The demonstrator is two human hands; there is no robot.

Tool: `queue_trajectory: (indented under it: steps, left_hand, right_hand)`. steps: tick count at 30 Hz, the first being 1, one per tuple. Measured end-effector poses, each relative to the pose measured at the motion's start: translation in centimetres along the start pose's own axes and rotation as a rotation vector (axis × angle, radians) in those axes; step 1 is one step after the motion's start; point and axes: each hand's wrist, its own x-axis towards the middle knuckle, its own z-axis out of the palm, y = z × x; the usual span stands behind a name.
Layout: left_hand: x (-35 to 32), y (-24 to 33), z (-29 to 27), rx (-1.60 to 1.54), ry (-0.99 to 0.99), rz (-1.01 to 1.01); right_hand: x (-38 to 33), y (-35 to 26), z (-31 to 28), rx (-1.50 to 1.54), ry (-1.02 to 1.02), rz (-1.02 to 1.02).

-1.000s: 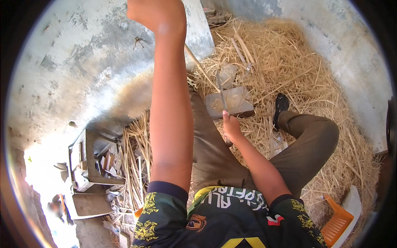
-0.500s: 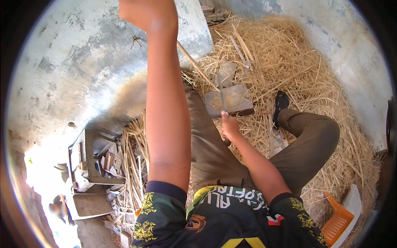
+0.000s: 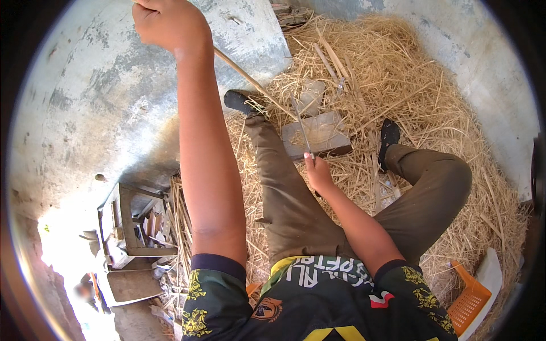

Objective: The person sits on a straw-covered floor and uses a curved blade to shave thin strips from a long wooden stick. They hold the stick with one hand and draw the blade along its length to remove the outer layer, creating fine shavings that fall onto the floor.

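Note:
My left hand (image 3: 173, 25) is raised far out at the upper left, its fingers curled and partly cut off by the picture's top edge. From behind its wrist a long thin wooden stick (image 3: 248, 78) slants down to the right; the grip itself is hidden. In my right hand (image 3: 319, 173), closed round the handle, is a knife (image 3: 303, 129) with a narrow blade pointing away from me. The stick's lower end meets or crosses the blade, though contact is hard to tell. Just beyond my right hand lies a rectangular block (image 3: 333, 136) with straw bits on it.
Loose straw-like shavings (image 3: 387, 68) cover the floor between my outstretched legs and the walls. A wooden frame (image 3: 128, 219) with scraps stands at the left, near a bright opening where a person (image 3: 85, 292) shows. An orange plastic basket (image 3: 469, 301) lies at the lower right.
My left hand has moved left and lower in the picture, the stick shifting with it. The knife blade has tilted leftward. My left foot has come into sight beside the stick.

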Motion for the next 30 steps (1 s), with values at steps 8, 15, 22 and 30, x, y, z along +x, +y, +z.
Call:
queue_trajectory:
  steps: [8,15,22,30]
  left_hand:
    - [0.0,-0.1,0.0,0.171,0.027,-0.17]
    - [0.8,-1.1,-0.5,0.217,0.056,-0.103]
    - [0.1,-1.3,-1.0,0.185,0.04,-0.185]
    - [0.7,-0.8,-1.3,0.079,0.073,-0.273]
  right_hand:
    - [-0.2,-4.3,-0.1,-0.044,-0.033,-0.066]
    - [0.9,1.4,0.3,-0.08,-0.079,0.079]
    - [0.5,-1.9,1.5,-0.044,0.055,-0.131]
    - [0.2,0.2,0.6,0.007,-0.103,0.082]
